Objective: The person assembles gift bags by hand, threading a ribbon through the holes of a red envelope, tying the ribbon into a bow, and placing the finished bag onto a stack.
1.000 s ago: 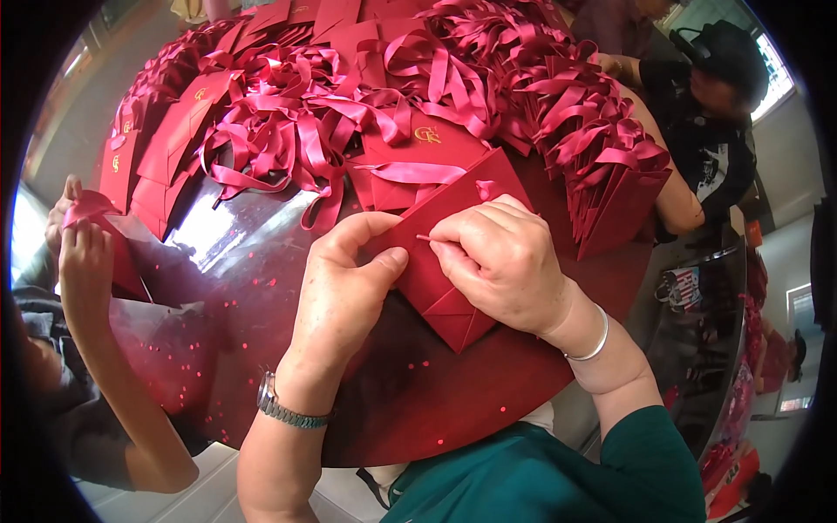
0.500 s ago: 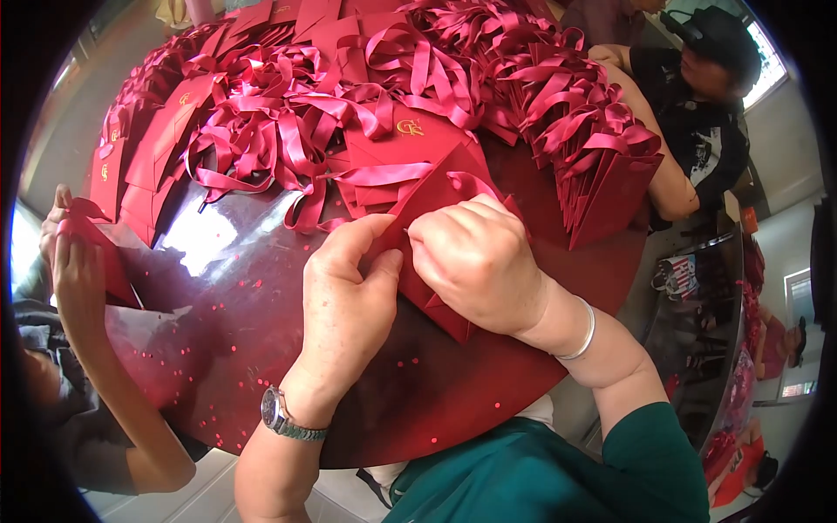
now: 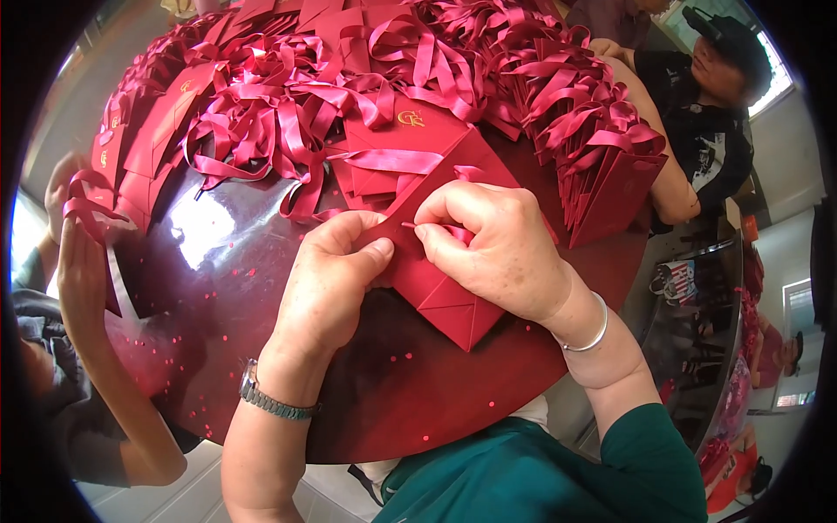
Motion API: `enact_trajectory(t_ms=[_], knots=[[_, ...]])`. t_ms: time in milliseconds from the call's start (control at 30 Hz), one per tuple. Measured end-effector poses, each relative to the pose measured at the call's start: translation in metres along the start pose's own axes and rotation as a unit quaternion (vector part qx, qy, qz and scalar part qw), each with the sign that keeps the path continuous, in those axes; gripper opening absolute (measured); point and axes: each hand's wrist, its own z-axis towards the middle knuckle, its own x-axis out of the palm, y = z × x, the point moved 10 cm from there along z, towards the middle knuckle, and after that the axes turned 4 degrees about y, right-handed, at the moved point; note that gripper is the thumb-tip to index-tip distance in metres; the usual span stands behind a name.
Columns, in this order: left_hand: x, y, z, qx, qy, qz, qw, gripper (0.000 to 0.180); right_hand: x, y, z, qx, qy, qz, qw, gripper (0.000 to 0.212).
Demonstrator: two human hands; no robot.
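Works over a glossy dark red counter [image 3: 375, 392] with a rounded near edge; faces, along its far side, a broad heap of red bags [image 3: 418, 129] tangled with satin ribbons [image 3: 261, 135], and at the right a tightly packed row of bags [image 3: 615, 196]; has a black-clad co-worker [image 3: 724, 166] beyond that row, and at the left rim another person's hands [image 3: 83, 270] on one more bag; holds, between both hands in the middle of the counter, a single red bag [image 3: 440, 292], tilted, with one corner pointing down toward the body; pinches its left edge with the left hand [image 3: 323, 283], thumb on the near face; bends the right hand [image 3: 501, 248] over that face — thumb and forefinger closed on a thin ribbon end [image 3: 408, 225]; wears a watch [image 3: 277, 405] on the left wrist, a slim silver bangle [image 3: 595, 338] on the right — with tiny red specks [image 3: 401, 356] dotting the counter.
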Motion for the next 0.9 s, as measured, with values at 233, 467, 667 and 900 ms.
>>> enact_trajectory(t_ms=[233, 467, 667, 900], knots=[[0.0, 0.005, 0.001, -0.013, 0.004, -0.025, 1.0, 0.02, 0.005, 0.001, -0.001, -0.025, 0.015, -0.006, 1.0, 0.005], [-0.006, -0.015, -0.003, 0.086, -0.052, 0.159, 0.982, 0.014, 0.006, -0.002, -0.002, -0.012, -0.013, -0.006, 1.0, 0.005], [0.014, -0.057, -0.025, 0.26, -0.104, 0.419, 0.864, 0.016, 0.011, 0.031, -0.009, -0.133, -0.039, -0.162, 0.977, 0.009], [0.013, -0.053, -0.027, 0.241, -0.115, 0.44, 0.857, 0.013, 0.015, -0.003, -0.004, -0.004, -0.023, 0.015, 1.0, 0.003]])
